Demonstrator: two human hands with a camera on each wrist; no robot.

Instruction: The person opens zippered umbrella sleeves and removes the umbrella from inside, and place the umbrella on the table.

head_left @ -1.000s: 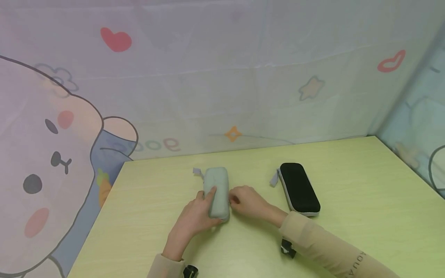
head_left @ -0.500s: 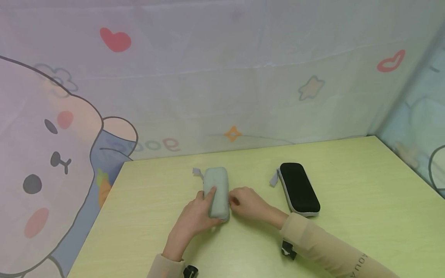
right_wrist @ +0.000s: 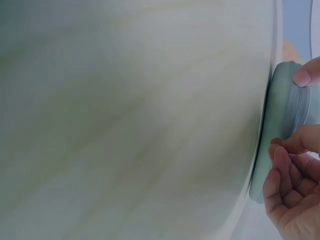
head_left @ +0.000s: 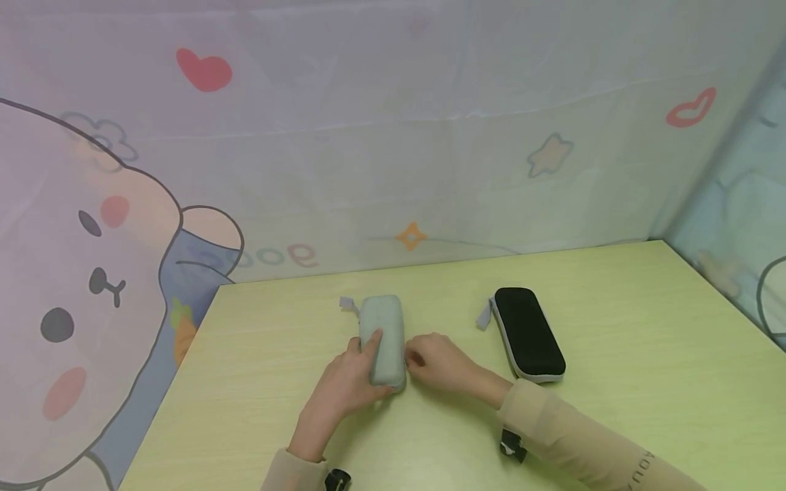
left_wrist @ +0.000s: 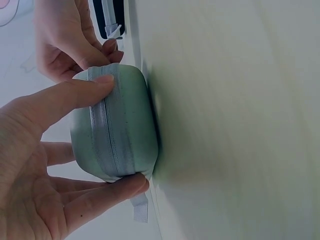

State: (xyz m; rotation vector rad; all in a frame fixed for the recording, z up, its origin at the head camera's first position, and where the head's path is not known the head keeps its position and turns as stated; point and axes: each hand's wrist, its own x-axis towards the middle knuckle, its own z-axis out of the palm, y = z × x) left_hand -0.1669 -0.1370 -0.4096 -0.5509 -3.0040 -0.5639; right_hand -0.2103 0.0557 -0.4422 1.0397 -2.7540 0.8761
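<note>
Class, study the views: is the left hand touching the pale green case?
Touching. The left wrist view shows it: the left hand lays its thumb on the zip band of the pale green case.

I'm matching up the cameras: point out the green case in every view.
Head: green case just below centre.
Left wrist: green case left of centre.
Right wrist: green case near the right edge, partly hidden.
Shared landmark: the right hand, beside it in all three.
</note>
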